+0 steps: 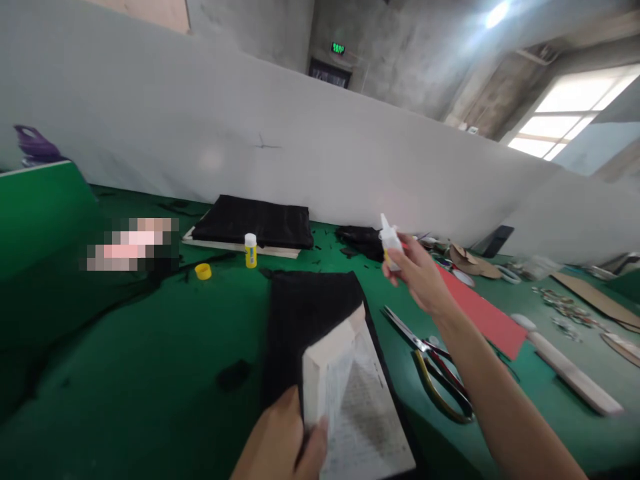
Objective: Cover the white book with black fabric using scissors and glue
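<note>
My left hand (283, 443) grips the near edge of a pale wooden frame (333, 360) with a mesh panel, tilted up over a piece of black cloth (305, 313) on the green table (150, 360). Printed paper (367, 413) lies under the frame. My right hand (417, 273) is raised above the table, fingers closed round a small white glue bottle (389, 239) with its nozzle pointing up. Scissors (433, 363) with red and yellow handles lie just below my right forearm.
A yellow glue bottle (251, 251) and its yellow cap (203, 271) stand behind the cloth. A frame covered in black fabric (253, 223) leans by the white partition. A red sheet (483, 310), a wooden stick (570, 373), cardboard pieces and small parts lie to the right.
</note>
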